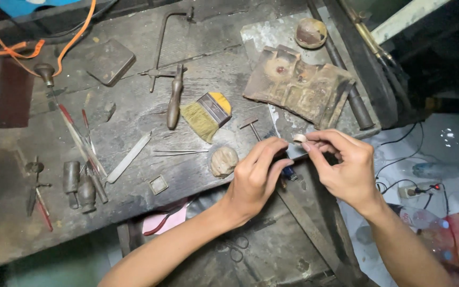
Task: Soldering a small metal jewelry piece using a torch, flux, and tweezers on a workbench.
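Ring (299, 138), small and pale, sits pinched at the fingertips of the right hand (346, 170), just above the workbench (134, 127) edge. The left hand (258, 175) clamps a thin strip (295, 151) beneath it. A slipped pinch could drop the ring past the edge, I judge.

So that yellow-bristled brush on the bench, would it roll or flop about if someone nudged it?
Probably not. The brush lies flat on the workbench and its body looks wide and flat, so it would likely slide, not roll. The splayed bristles look soft and would probably bend under a push. It seems light for its size. Neither hand touches it.
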